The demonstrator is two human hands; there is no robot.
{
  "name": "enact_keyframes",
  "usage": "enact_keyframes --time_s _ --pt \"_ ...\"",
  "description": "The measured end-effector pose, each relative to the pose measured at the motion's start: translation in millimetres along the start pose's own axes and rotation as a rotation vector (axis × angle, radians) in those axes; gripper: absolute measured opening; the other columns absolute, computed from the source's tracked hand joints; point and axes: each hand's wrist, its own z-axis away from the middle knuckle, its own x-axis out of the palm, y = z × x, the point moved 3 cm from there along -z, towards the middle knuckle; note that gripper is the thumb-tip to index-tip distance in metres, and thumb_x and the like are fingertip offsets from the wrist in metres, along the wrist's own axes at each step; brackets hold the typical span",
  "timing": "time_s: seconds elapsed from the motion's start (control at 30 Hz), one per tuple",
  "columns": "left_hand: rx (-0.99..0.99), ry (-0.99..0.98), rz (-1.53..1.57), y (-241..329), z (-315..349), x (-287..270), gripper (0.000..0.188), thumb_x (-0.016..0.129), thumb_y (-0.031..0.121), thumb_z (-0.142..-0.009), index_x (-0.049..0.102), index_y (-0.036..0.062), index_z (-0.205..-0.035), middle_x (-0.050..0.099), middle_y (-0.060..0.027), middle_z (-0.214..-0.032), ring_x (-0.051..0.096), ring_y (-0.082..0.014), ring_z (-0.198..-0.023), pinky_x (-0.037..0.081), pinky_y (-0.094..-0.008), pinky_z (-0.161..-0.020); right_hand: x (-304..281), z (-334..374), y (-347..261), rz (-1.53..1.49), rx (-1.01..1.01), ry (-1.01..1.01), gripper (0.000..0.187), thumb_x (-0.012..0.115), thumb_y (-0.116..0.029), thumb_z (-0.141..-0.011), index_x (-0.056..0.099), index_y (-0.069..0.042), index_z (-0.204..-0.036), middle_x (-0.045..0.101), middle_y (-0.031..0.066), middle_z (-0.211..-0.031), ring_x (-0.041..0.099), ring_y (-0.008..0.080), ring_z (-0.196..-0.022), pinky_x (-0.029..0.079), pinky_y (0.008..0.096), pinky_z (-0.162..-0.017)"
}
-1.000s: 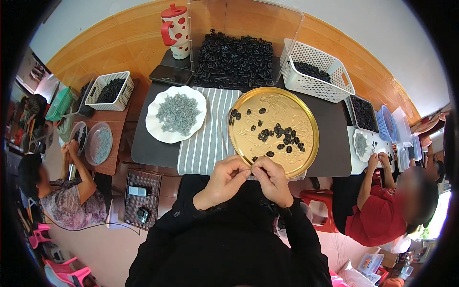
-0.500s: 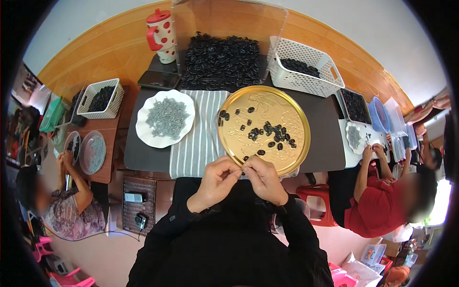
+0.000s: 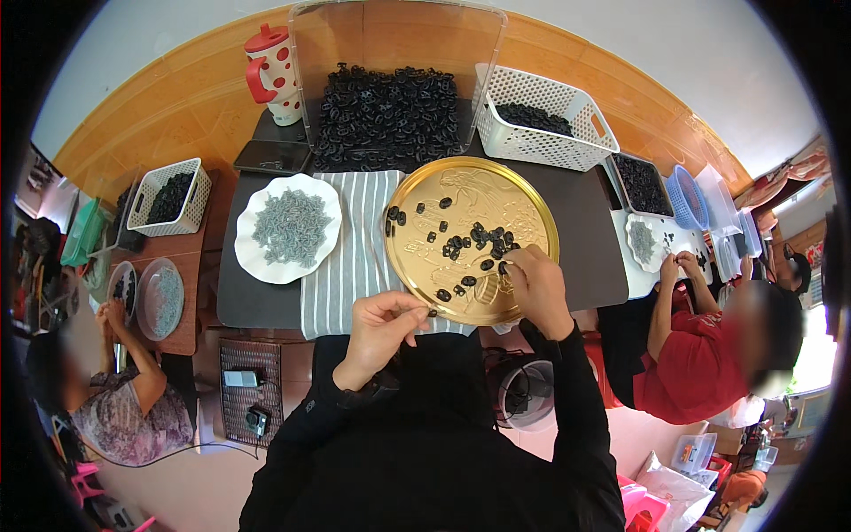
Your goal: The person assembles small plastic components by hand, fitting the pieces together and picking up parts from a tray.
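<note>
Left hand (image 3: 377, 330) pinching one small black piece (image 3: 432, 312) at seven o'clock of single round gold tray (image 3: 523, 191). Right hand (image 3: 542, 285), fingertips bunched at four o'clock; whether gripping, cannot tell. On tray, roughly two dozen glossy black oval pieces (image 3: 443, 295). Nine o'clock: one scalloped white plate (image 3: 245, 254), grey pieces (image 3: 292, 226) heaped.

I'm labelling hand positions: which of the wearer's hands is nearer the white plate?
Left. The left hand is to the right of the white plate and closer to the body; the right hand is farther right, at the right side of the gold tray.
</note>
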Motion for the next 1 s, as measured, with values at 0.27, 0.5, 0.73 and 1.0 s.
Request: enact_keyframes --time_s 0.27,0.5,0.73,1.0 --pt "0.013 0.059 0.073 -4.8 1.7 -6.4 0.015 0.061 -0.005 -0.085 0.064 -0.0038 -0.099 0.067 -0.0081 -0.084 0.063 -0.0096 -0.070 0.049 -0.0191 -0.054 21.0 -8.0 -7.6 0.201 -0.116 -0.185 0.013 0.062 -0.007 -0.075 0.066 -0.005 -0.088 0.053 0.0156 -0.078 0.058 0.0344 -0.070 0.047 0.0422 -0.063" --pt "0.000 0.057 0.078 -6.8 3.0 -2.6 0.017 0.061 -0.005 -0.085 0.062 -0.0037 -0.102 0.066 -0.0072 -0.086 0.062 -0.0098 -0.071 0.049 -0.0198 -0.056 19.8 -2.5 -16.1 0.243 -0.190 -0.172 0.012 0.060 -0.003 -0.075 0.064 -0.002 -0.087 0.054 0.0159 -0.078 0.058 0.0357 -0.071 0.046 0.0426 -0.063" --pt "0.026 0.005 0.087 -1.5 6.3 -3.8 0.018 0.061 -0.003 -0.086 0.062 -0.0029 -0.104 0.066 -0.0062 -0.088 0.060 -0.0084 -0.074 0.047 -0.0199 -0.057 11.4 7.1 -55.4 -0.656 0.046 -0.289 0.022 0.055 0.003 -0.084 0.066 0.000 -0.104 0.056 0.0094 -0.076 0.056 0.0177 -0.070 0.044 0.0276 -0.064" --pt "0.038 -0.076 0.157 0.9 2.7 5.7 0.023 0.062 -0.002 -0.086 0.063 -0.0030 -0.109 0.066 -0.0070 -0.089 0.061 -0.0094 -0.075 0.049 -0.0203 -0.059 40.3 22.1 -64.4 -1.005 0.248 -0.360 0.020 0.059 0.002 -0.085 0.065 0.003 -0.103 0.061 0.0045 -0.084 0.057 0.0102 -0.074 0.044 0.0223 -0.066"
